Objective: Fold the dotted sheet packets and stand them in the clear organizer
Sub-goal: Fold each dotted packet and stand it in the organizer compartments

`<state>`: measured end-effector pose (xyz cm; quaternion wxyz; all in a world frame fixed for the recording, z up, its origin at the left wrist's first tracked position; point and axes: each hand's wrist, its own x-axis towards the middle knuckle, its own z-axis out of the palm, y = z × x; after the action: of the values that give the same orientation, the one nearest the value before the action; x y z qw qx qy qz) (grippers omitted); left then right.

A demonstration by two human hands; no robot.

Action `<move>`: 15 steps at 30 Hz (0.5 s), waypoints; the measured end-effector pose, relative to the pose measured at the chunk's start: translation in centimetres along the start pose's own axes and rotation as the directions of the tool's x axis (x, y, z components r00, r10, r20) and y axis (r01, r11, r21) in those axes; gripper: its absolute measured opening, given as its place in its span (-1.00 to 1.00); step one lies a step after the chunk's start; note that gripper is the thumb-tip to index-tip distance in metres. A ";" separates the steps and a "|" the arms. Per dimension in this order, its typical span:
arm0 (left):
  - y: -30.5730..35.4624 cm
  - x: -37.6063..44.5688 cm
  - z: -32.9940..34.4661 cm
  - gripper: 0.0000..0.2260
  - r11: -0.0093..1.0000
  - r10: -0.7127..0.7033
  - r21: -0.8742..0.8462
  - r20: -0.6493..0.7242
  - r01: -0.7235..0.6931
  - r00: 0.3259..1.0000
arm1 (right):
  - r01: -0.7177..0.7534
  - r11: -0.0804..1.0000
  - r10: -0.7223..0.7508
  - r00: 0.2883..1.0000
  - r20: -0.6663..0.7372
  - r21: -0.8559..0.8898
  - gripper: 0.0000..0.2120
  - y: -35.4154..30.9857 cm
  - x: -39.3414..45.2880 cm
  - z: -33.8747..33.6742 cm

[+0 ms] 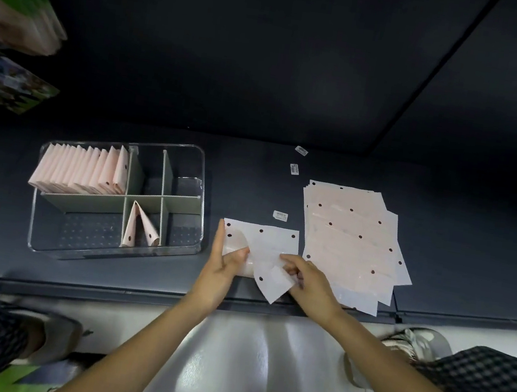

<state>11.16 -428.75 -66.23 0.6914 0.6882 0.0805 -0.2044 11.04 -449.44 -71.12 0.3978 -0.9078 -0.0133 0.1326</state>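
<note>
Head view. Your hands work one dotted packet on the dark surface, between the organizer and the stack. Left hand: fingers straight along the packet's left edge, thumb pressing its curled near part. Right hand: fingers curled, pinching the near right corner, which is lifted and bent toward you.

Organizer sits left of the packet. Folded packets stand in a row in its far-left compartment; one folded packet leans in the near-middle compartment.

Stack of flat sheets lies right, fanned. Three small labels lie near its far-left corner.
</note>
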 end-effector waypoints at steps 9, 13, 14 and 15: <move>-4.3 -0.4 -0.7 -0.35 0.401 0.347 0.839 0.233 -0.368 0.908 | -0.408 0.906 0.423 0.889 -0.175 0.115 -0.71 -1.9 3.5 0.0; -5.4 -0.9 -0.3 -0.37 0.024 0.319 0.903 0.399 -0.428 0.860 | -0.468 0.876 0.481 0.860 -0.168 0.116 -0.88 -1.7 4.2 0.2; -5.7 -0.8 -0.3 -0.36 0.003 0.257 0.911 0.397 -0.412 0.881 | -0.470 0.873 0.486 0.858 -0.166 0.129 -0.91 -1.7 4.2 0.2; -6.0 -0.7 -0.4 -0.34 -0.010 0.206 0.917 0.392 -0.399 0.897 | -0.469 0.872 0.488 0.857 -0.166 0.143 -0.89 -1.7 4.2 0.2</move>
<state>8.19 -428.07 -71.47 0.0677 0.9527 -0.2800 -0.0973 15.14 -447.63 -70.96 0.3955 -0.8706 0.2587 0.1371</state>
